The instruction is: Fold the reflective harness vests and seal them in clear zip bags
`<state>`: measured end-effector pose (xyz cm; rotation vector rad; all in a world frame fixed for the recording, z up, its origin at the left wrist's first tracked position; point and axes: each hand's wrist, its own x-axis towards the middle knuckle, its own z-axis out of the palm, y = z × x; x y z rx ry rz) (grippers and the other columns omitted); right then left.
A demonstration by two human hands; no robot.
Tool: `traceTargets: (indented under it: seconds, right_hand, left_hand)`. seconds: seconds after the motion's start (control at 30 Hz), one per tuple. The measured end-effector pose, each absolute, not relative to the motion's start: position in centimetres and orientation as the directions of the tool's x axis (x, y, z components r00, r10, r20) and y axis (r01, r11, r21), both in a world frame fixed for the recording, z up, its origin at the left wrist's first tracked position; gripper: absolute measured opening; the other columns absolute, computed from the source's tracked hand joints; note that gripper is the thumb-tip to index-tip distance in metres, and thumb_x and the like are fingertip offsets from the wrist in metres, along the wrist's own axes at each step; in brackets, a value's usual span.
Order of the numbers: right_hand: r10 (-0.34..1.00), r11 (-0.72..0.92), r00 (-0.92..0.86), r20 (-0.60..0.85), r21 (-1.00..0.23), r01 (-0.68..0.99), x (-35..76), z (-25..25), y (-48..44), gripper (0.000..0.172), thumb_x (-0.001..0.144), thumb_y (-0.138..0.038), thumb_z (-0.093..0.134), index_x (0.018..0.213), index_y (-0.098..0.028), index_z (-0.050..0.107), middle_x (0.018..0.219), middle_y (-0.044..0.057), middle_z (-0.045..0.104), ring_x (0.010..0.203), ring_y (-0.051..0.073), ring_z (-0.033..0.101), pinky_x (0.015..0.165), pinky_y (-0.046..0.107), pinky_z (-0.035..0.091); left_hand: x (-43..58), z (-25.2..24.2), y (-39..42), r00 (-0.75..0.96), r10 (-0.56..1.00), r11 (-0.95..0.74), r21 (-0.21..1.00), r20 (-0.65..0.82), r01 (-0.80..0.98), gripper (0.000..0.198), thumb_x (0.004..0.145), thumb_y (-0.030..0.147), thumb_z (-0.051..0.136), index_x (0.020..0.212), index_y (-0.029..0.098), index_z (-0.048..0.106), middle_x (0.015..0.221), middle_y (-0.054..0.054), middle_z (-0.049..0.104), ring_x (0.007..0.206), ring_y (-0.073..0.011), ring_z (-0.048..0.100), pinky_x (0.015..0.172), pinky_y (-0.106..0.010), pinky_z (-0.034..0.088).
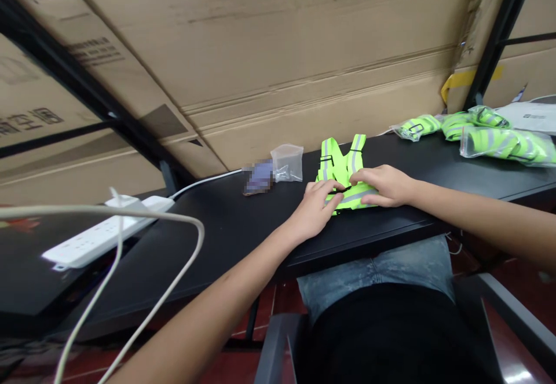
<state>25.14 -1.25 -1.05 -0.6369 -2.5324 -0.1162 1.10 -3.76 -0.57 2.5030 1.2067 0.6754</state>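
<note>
Neon yellow-green webbing with grey stripes lies under both your hands. Your left hand (319, 204) touches the near left part of the reflective vest (341, 171), your right hand (386, 186) its near right part. Your fingers are bent on the webbing; whether either hand pinches it, I cannot tell.

The vest lies on the black surface (230, 222), its lower band close to the front edge. Its long axis runs away from you, with two straps reaching beyond your fingertips toward the back edge. Neither hand is nearer, since both touch it.

Left of the vest, near the back edge, you have a small clear bag (287, 163) with something small inside, too indistinct to name, and just beside it a blurred-out object (259, 176). Toward the back right corner, clear plastic bags hold more yellow-green webbing: a large bag (508, 145) nearest you, and a smaller bag (417, 127) closer to the vest. Toward the left end lies a white power strip (108, 230).
</note>
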Motion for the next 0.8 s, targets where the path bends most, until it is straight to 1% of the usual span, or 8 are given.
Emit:
traceTargets:
  seconds: [0.07,0.17,0.27,0.4,0.5,0.6,0.7,0.8]
  right_hand:
    - [0.394,0.891,-0.784,0.479,0.010,0.454,25.0,-0.9,-1.4,0.049,0.099,-0.057,0.042,0.113,-0.015,0.063,0.105,0.012,0.070,0.085,0.021,0.067,0.070,0.030,0.047]
    - [0.421,0.880,-0.773,0.474,-0.005,0.476,24.7,-0.8,-1.5,0.044,0.101,-0.050,0.043,0.104,-0.016,0.070,0.101,0.010,0.072,0.088,0.020,0.068,0.075,0.031,0.050]
    - [0.410,0.890,-0.785,0.465,-0.015,0.456,24.8,-0.7,-1.6,0.045,0.099,-0.052,0.047,0.110,-0.016,0.072,0.104,0.010,0.074,0.100,0.022,0.068,0.087,0.036,0.050]
    - [0.383,0.912,-0.825,0.415,-0.030,0.408,25.5,-0.3,-1.9,0.057,0.088,-0.060,0.061,0.121,-0.015,0.068,0.112,0.012,0.073,0.112,0.027,0.063,0.097,0.043,0.047]
    - [0.452,0.884,-0.808,0.379,-0.071,0.461,25.5,-0.1,-2.5,0.044,0.096,-0.047,0.055,0.121,-0.012,0.066,0.110,0.013,0.071,0.108,0.026,0.062,0.094,0.043,0.049]
    - [0.516,0.849,-0.778,0.358,-0.093,0.520,25.1,-0.2,-3.1,0.039,0.100,-0.037,0.046,0.122,-0.008,0.061,0.110,0.018,0.068,0.104,0.027,0.063,0.090,0.043,0.051]
    - [0.610,0.787,-0.699,0.374,-0.183,0.589,25.0,-0.3,-3.5,0.035,0.100,-0.033,0.042,0.124,-0.009,0.052,0.111,0.019,0.066,0.098,0.027,0.065,0.084,0.041,0.051]
    - [0.719,0.694,-0.603,0.347,-0.298,0.656,24.8,-0.3,-3.0,0.031,0.101,-0.035,0.039,0.122,-0.015,0.050,0.097,0.012,0.068,0.084,0.024,0.065,0.077,0.038,0.050]
  left_hand:
    - [1.1,-0.7,-3.6,0.535,0.792,-0.608,0.455,0.293,0.650,0.022,0.099,0.032,0.045,0.112,0.023,0.061,0.114,-0.003,0.065,0.114,-0.0243,0.052,0.103,-0.042,0.040]
    - [1.1,-0.8,-3.6,0.452,0.826,-0.564,0.473,0.337,0.677,0.018,0.095,0.028,0.051,0.105,0.021,0.064,0.108,-0.005,0.059,0.110,-0.0233,0.054,0.103,-0.040,0.042]
    - [1.2,-0.7,-4.1,0.396,0.838,-0.541,0.474,0.376,0.694,0.017,0.094,0.029,0.054,0.093,0.019,0.068,0.102,-0.006,0.054,0.103,-0.0219,0.056,0.102,-0.039,0.044]
    - [0.6,-0.2,-5.4,0.527,0.753,-0.649,0.312,0.394,0.694,0.031,0.093,0.043,0.056,0.107,0.019,0.071,0.109,-0.009,0.054,0.115,-0.0270,0.048,0.106,-0.045,0.041]
    - [-0.2,0.1,-6.0,0.591,0.722,-0.676,0.184,0.361,0.713,0.041,0.089,0.042,0.062,0.124,0.021,0.065,0.119,-0.009,0.053,0.120,-0.0294,0.044,0.107,-0.047,0.040]
    - [-0.7,0.3,-5.8,0.643,0.696,-0.707,0.151,0.319,0.691,0.036,0.097,0.033,0.050,0.128,0.018,0.059,0.116,-0.009,0.059,0.111,-0.0253,0.051,0.101,-0.042,0.044]
    - [-0.6,0.8,-5.3,0.619,0.720,-0.685,0.179,0.312,0.706,0.030,0.099,0.032,0.045,0.123,0.017,0.056,0.112,-0.010,0.063,0.106,-0.0254,0.056,0.093,-0.040,0.047]
    - [-0.3,1.6,-4.1,0.598,0.753,-0.657,0.285,0.273,0.698,0.027,0.100,0.035,0.043,0.120,0.020,0.054,0.102,-0.008,0.065,0.092,-0.0235,0.061,0.083,-0.038,0.047]
